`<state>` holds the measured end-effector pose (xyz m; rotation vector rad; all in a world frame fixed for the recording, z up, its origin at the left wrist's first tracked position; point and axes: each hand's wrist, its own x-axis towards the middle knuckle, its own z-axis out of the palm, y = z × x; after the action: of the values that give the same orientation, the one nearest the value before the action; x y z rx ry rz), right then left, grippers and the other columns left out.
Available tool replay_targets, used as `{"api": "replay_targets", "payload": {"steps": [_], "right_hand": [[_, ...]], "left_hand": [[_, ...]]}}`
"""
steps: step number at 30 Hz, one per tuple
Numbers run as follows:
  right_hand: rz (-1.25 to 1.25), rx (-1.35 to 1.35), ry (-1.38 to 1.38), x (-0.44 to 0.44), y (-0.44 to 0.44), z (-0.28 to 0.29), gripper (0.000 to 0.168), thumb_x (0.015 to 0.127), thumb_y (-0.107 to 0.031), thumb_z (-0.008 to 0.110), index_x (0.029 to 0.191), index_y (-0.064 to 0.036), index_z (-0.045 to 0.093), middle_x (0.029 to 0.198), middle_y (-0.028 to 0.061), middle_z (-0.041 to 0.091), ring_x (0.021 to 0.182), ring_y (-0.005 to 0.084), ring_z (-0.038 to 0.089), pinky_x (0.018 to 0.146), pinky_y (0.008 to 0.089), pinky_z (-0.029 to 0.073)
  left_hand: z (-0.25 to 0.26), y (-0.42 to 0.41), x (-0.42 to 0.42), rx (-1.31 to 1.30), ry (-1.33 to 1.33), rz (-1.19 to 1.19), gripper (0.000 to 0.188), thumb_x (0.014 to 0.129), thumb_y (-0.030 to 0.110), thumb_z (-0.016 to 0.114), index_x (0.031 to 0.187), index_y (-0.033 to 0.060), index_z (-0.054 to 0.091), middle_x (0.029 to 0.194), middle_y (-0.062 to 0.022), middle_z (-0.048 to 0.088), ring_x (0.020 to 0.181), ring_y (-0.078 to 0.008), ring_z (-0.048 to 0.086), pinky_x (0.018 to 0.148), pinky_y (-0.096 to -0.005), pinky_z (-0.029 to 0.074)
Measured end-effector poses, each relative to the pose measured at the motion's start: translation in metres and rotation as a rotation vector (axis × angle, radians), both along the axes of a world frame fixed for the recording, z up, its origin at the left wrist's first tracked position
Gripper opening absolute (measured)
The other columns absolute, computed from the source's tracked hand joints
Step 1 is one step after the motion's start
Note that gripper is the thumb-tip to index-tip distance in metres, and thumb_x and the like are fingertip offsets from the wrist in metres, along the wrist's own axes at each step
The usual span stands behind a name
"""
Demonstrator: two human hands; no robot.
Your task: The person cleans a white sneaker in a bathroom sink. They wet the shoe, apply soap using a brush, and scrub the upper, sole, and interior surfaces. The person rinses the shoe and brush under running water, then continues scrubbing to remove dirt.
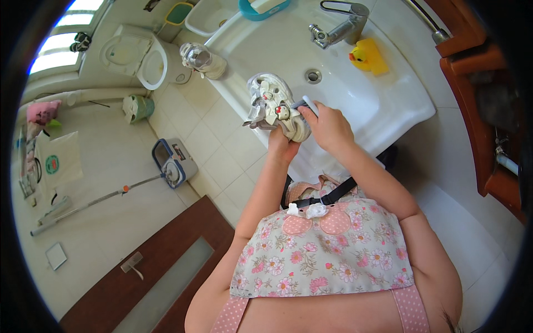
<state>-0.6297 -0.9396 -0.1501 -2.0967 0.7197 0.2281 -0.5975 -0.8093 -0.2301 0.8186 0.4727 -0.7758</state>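
Note:
Over the near left rim of the white washbasin [266,50], my left hand [284,143] holds a pale children's sandal [275,100] with white cartoon charms on it. My fingers are partly hidden behind the shoe. In my right hand [331,125] is a small brush [309,104] with a light handle, its head against the side of the sandal. A second, similar shoe [204,60] stands on the basin's left rim. Behind my right hand lies the metal drain [313,76].
A chrome faucet [341,31] and a yellow rubber duck [368,57] are at the basin's far right. A turquoise soap dish [263,9] rests on the far rim. Left are a toilet [154,68] and a mop bucket [175,164]. An orange wooden cabinet [464,125] stands right.

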Motion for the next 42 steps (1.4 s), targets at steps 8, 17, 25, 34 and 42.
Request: {"api": "replay_targets", "payload": {"steps": [8, 17, 25, 34, 42], "right_hand": [[-0.09, 0.027, -0.178, 0.035, -0.026, -0.004, 0.049, 0.088, -0.047, 0.049, 0.097, -0.001, 0.063, 0.081, 0.0213, 0.064, 0.08, 0.0375, 0.062, 0.072, 0.041, 0.047], [-0.036, 0.11, -0.112, -0.005, 0.001, 0.003, 0.045, 0.089, -0.044, 0.049, 0.099, -0.002, 0.063, 0.081, 0.0234, 0.063, 0.082, 0.04, 0.061, 0.072, 0.0423, 0.047], [-0.068, -0.048, -0.128, 0.013, -0.013, -0.002, 0.046, 0.089, -0.045, 0.047, 0.105, -0.003, 0.06, 0.083, 0.0231, 0.063, 0.08, 0.0402, 0.06, 0.072, 0.0448, 0.047], [-0.099, -0.14, -0.112, 0.033, -0.022, -0.006, 0.046, 0.089, -0.046, 0.046, 0.106, -0.006, 0.06, 0.086, 0.0213, 0.064, 0.084, 0.0397, 0.06, 0.074, 0.0437, 0.048], [-0.172, 0.154, -0.239, 0.011, -0.043, -0.009, 0.043, 0.089, -0.044, 0.05, 0.093, -0.003, 0.064, 0.064, 0.0127, 0.06, 0.061, 0.0266, 0.06, 0.059, 0.0343, 0.045]], "left_hand": [[0.01, -0.005, -0.007, -0.028, -0.029, -0.031, 0.03, 0.091, 0.023, 0.05, 0.118, 0.0087, 0.049, 0.111, -0.0054, 0.056, 0.099, -0.0192, 0.057, 0.085, -0.0374, 0.05], [0.009, 0.004, 0.001, 0.054, -0.084, -0.033, 0.032, 0.092, 0.017, 0.045, 0.122, 0.006, 0.045, 0.118, -0.009, 0.053, 0.103, -0.0233, 0.056, 0.088, -0.0409, 0.049], [0.01, -0.002, -0.015, 0.039, -0.044, -0.002, 0.035, 0.093, 0.022, 0.044, 0.125, 0.007, 0.045, 0.12, -0.0093, 0.053, 0.107, -0.0237, 0.055, 0.092, -0.0406, 0.047], [0.014, 0.0, -0.012, 0.079, -0.078, -0.17, 0.035, 0.091, 0.017, 0.049, 0.124, 0.007, 0.046, 0.119, -0.0079, 0.054, 0.106, -0.0217, 0.056, 0.089, -0.0382, 0.047], [0.025, 0.01, -0.011, 0.104, -0.041, -0.063, 0.035, 0.092, 0.023, 0.045, 0.124, 0.0061, 0.046, 0.119, -0.0085, 0.054, 0.105, -0.0222, 0.056, 0.09, -0.0398, 0.047]]}}
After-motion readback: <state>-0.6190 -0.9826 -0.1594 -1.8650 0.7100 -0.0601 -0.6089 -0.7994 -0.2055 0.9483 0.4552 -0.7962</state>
